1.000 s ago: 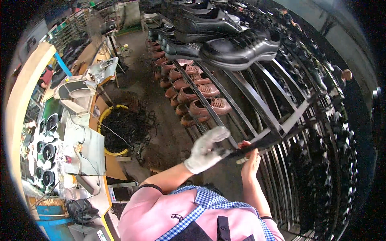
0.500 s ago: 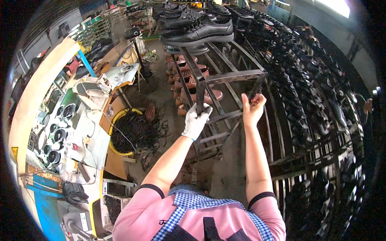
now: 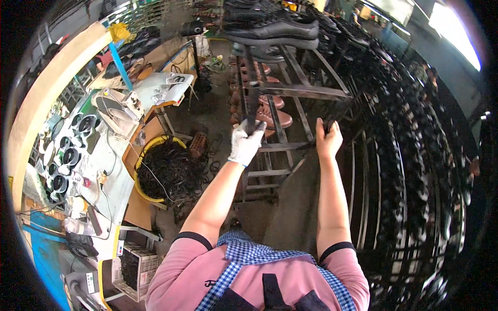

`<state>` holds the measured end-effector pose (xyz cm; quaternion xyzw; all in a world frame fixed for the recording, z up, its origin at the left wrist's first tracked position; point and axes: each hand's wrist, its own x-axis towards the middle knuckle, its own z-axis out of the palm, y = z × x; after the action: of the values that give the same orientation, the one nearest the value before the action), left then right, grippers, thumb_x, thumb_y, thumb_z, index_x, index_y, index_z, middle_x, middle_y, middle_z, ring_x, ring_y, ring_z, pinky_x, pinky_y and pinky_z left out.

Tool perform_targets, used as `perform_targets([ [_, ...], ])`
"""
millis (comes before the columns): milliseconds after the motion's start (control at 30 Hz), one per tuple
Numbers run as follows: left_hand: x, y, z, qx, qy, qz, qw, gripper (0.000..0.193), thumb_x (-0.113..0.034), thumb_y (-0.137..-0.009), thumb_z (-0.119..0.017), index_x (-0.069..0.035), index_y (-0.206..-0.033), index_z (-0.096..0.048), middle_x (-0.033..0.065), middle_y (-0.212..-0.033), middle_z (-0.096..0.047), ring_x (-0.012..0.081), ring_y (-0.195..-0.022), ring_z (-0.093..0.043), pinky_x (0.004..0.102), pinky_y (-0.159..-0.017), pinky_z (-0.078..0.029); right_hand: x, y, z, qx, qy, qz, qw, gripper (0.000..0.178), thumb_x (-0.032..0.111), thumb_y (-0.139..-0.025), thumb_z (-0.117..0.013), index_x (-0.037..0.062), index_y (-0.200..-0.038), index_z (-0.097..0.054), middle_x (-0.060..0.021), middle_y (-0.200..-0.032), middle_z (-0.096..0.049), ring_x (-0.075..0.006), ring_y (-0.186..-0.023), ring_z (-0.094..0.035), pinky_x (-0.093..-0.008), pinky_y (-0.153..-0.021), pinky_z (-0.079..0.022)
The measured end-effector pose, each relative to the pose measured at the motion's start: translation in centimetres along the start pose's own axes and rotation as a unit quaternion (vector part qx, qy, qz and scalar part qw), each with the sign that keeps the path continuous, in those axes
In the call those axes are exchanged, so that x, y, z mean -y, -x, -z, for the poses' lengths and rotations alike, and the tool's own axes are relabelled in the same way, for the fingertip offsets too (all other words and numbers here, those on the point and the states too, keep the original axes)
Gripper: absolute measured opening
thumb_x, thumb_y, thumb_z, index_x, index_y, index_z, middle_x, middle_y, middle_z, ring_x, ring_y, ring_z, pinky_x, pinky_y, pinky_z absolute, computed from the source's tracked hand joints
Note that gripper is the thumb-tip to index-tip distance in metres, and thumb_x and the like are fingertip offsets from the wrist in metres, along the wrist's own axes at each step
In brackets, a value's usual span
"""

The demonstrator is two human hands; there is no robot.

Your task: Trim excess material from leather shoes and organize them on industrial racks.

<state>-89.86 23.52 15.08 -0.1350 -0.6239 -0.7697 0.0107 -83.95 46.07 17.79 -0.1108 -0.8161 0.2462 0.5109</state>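
Observation:
A tall dark metal shoe rack (image 3: 306, 92) stands in front of me. My left hand (image 3: 246, 142), in a white glove, is closed around its near left upright. My right hand (image 3: 329, 140), bare, is wrapped round the near right upright at about the same height, its thumb up along the bar. Black lace-up shoes (image 3: 280, 35) sit on the rack's top level, beyond both hands. Lower down, reddish-brown shoes (image 3: 276, 117) show in a row between the bars. Dark surroundings partly hide the right upright.
On the left runs a cluttered workbench (image 3: 116, 181) with a sewing-machine-like device (image 3: 116, 111). A yellow-rimmed basket (image 3: 142, 192) of dark strips and a pale plastic crate (image 3: 148, 267) stand on the floor beside it. Racks packed with black shoes (image 3: 410, 171) line the right side.
The whole view has shifted, with the crate at lower left showing more fully. Both hands stay on the rack's uprights; the left one appears slightly farther left and higher.

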Motion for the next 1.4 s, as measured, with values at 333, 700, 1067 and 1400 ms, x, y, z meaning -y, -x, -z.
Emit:
perform_targets([
  [333, 4.8, -19.6, 1.0, -0.023, -0.129, -0.04, 0.991, 0.016, -0.017, -0.079, -0.063, -0.003, -0.086, -0.061, 0.0058, -0.066, -0.061, 0.0137, -0.061, -0.059, 0.0298, -0.057, -0.046, -4.9, -9.6, -16.9, 0.012, -0.032, -0.01, 0.999, 0.024, 0.024, -0.082, -0.062, 0.0013, -0.075, -0.057, -0.0149, -0.072, -0.06, -0.0318, -0.063, -0.06, -0.0352, -0.057, -0.046],
  [700, 10.4, -44.9, 2.4, -0.139, 0.046, 0.004, 0.989, 0.008, -0.011, -0.081, -0.064, -0.007, -0.084, -0.058, -0.0022, -0.057, -0.049, 0.0071, -0.041, -0.043, 0.0226, -0.038, -0.038, -9.7, -22.7, -39.2, 0.039, -0.044, -0.001, 0.998, 0.031, 0.027, -0.078, -0.065, 0.0022, -0.072, -0.047, -0.019, -0.067, -0.055, -0.0397, -0.062, -0.056, -0.0409, -0.054, -0.044],
  [1067, 14.9, -68.6, 1.6, -0.218, -0.007, 0.016, 0.976, 0.013, -0.014, -0.086, -0.057, -0.009, -0.075, -0.053, -0.0052, -0.051, -0.042, 0.0057, -0.037, -0.036, 0.0232, -0.036, -0.031, -15.5, -36.0, -59.8, 0.083, -0.079, 0.036, 0.993, 0.025, 0.023, -0.073, -0.062, 0.0037, -0.082, -0.049, -0.0118, -0.079, -0.053, -0.0335, -0.062, -0.057, -0.0391, -0.054, -0.047],
  [1400, 19.8, -87.7, 0.5, -0.2, 0.022, 0.035, 0.979, 0.013, -0.014, -0.082, -0.063, -0.009, -0.075, -0.053, -0.0036, -0.054, -0.045, 0.0067, -0.04, -0.041, 0.0248, -0.038, -0.037, -21.9, -47.2, -75.5, 0.112, -0.071, -0.012, 0.991, 0.026, 0.028, -0.077, -0.062, 0.0052, -0.08, -0.05, -0.0148, -0.08, -0.058, -0.0372, -0.069, -0.058, -0.0418, -0.06, -0.047],
])
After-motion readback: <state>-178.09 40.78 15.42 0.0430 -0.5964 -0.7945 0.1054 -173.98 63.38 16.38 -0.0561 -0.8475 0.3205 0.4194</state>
